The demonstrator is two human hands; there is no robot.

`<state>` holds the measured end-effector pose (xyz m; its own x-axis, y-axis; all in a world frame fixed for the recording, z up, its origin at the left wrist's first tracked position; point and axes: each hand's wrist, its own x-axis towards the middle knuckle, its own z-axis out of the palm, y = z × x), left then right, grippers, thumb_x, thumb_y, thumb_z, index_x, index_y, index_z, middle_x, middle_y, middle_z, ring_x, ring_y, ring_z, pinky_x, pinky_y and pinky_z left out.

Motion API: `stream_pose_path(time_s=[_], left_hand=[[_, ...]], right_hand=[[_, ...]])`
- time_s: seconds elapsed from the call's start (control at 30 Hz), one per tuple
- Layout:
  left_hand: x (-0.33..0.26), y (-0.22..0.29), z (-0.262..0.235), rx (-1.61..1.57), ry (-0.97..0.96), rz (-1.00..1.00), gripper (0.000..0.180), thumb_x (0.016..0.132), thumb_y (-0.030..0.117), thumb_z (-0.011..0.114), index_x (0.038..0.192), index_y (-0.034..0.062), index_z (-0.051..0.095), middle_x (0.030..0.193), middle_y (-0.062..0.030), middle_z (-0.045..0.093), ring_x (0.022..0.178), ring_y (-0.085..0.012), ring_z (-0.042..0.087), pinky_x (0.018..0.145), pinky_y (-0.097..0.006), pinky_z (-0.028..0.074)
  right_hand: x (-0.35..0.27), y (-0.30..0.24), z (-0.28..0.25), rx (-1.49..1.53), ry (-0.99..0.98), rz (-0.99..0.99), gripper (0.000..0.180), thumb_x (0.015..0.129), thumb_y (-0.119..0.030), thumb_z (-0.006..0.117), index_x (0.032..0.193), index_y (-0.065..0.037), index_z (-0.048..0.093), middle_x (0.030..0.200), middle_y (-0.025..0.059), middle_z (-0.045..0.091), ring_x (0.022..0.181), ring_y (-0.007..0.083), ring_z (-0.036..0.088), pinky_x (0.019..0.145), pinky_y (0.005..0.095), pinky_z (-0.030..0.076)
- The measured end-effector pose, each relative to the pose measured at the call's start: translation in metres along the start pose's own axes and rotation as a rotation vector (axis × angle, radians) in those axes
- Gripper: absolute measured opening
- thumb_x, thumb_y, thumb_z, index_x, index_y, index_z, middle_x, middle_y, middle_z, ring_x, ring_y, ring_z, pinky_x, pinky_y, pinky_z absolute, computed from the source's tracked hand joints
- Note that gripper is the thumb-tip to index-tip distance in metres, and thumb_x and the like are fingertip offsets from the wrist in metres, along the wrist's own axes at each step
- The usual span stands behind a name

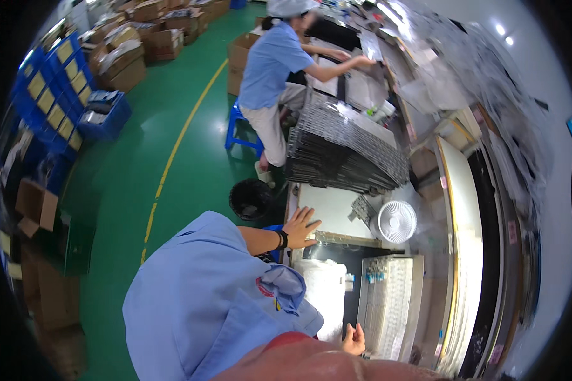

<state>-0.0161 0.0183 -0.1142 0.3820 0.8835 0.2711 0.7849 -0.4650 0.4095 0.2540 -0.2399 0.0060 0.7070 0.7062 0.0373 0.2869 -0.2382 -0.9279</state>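
Note:
My left hand [300, 227] lies with spread fingers on the near edge of a white work board [330, 206], a dark band on its wrist. It holds nothing. Lower in the view, my right hand [354, 341] is raised beside a pale ribbed tray [388, 305], its thumb and a finger apart with nothing visible between them. The rest of that hand is partly hidden. Between the hands, a brightly lit white bag or sheet [324, 292] rests on a dark surface. Small blue-and-clear parts [376, 274] sit along the tray's upper end.
A round white fan [397, 221] stands beyond the board. A tall stack of black and clear trays [349, 143] rises on the bench. A co-worker [273, 70] sits at the bench farther up. A black bin [250, 199] is on the green floor; cartons [152, 38] and blue crates [105, 114] stand left.

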Motion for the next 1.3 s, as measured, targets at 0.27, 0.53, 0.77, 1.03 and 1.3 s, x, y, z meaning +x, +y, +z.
stream_pose_path(time_s=[0.27, 0.53, 0.77, 1.03, 1.3], left_hand=[[0.002, 0.000, -0.002, 0.064, -0.026, 0.040, 0.065, 0.084, 0.052, 0.048, 0.135, 0.0134, 0.037, 0.140, -0.0272, 0.023, 0.130, -0.0437, 0.018, 0.106, -0.054, 0.012], [0.004, 0.000, 0.002, 0.074, -0.051, 0.022, 0.067, 0.083, 0.052, 0.048, 0.136, 0.0131, 0.036, 0.140, -0.0279, 0.021, 0.131, -0.0441, 0.015, 0.106, -0.054, 0.011], [0.005, 0.002, -0.001, 0.080, -0.052, 0.017, 0.068, 0.082, 0.052, 0.050, 0.136, 0.0122, 0.036, 0.140, -0.0283, 0.022, 0.131, -0.0442, 0.015, 0.106, -0.055, 0.010], [0.004, 0.001, -0.001, 0.075, -0.030, 0.018, 0.068, 0.082, 0.052, 0.050, 0.135, 0.0123, 0.038, 0.140, -0.0282, 0.023, 0.131, -0.0441, 0.016, 0.106, -0.055, 0.010], [0.002, 0.001, -0.004, 0.063, -0.026, 0.010, 0.068, 0.081, 0.052, 0.051, 0.135, 0.0128, 0.038, 0.140, -0.0277, 0.023, 0.130, -0.0442, 0.017, 0.106, -0.055, 0.011]], right_hand=[[-0.013, -0.029, 0.013, -0.083, 0.097, -0.110, 0.021, 0.083, -0.009, 0.062, 0.097, 0.006, 0.065, 0.084, 0.0114, 0.067, 0.074, 0.0145, 0.060, 0.068, 0.0255, 0.047], [-0.009, -0.021, 0.022, 0.135, 0.121, -0.128, 0.020, 0.085, -0.007, 0.061, 0.102, 0.005, 0.062, 0.088, 0.0076, 0.064, 0.077, 0.0083, 0.057, 0.070, 0.0202, 0.046], [-0.011, -0.006, 0.034, 0.857, 0.103, 0.081, 0.027, 0.089, -0.003, 0.052, 0.116, 0.001, 0.051, 0.096, 0.0080, 0.061, 0.078, 0.0143, 0.059, 0.070, 0.0250, 0.050], [-0.009, -0.010, 0.032, 1.054, -0.031, 0.134, 0.029, 0.091, -0.006, 0.050, 0.118, 0.001, 0.048, 0.101, 0.0091, 0.059, 0.084, 0.0161, 0.058, 0.073, 0.0270, 0.049], [-0.008, -0.010, 0.035, 0.980, -0.028, 0.176, 0.029, 0.089, -0.004, 0.052, 0.118, 0.003, 0.048, 0.097, 0.0083, 0.059, 0.080, 0.0142, 0.057, 0.071, 0.0242, 0.048]])
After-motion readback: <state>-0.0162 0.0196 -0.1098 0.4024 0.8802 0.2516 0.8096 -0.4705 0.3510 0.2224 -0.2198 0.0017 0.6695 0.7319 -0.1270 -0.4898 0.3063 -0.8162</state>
